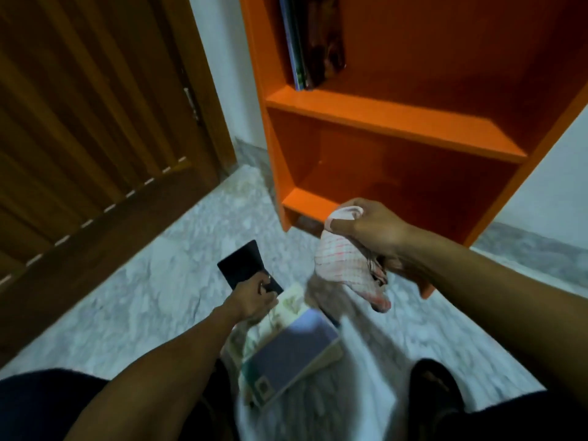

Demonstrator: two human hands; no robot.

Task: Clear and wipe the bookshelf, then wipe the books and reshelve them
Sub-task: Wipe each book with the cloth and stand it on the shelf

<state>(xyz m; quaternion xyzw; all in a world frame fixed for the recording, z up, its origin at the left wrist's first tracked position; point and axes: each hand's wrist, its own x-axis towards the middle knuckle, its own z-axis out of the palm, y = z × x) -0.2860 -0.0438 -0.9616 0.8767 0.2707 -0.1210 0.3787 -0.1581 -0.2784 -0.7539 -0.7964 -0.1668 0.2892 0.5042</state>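
An orange bookshelf (pixel 397 119) stands ahead on the right. Its lower compartment holds nothing, and a few books (pixel 313 43) stand upright at the left of the upper shelf. My right hand (pixel 372 227) grips a bunched white cloth with red checks (pixel 346 265) in front of the lowest shelf. Lower down, my left hand (pixel 254 300) holds a thin dark book (pixel 243 264) by its near edge, just above the floor. A small stack of books (pixel 289 348) lies on the floor between my knees, a grey-blue cover on top.
A brown wooden door (pixel 89 122) fills the left side. The floor is pale marble (pixel 143 288). White walls flank the shelf. My knees in dark trousers and a dark sandal (pixel 436 396) sit at the bottom edge.
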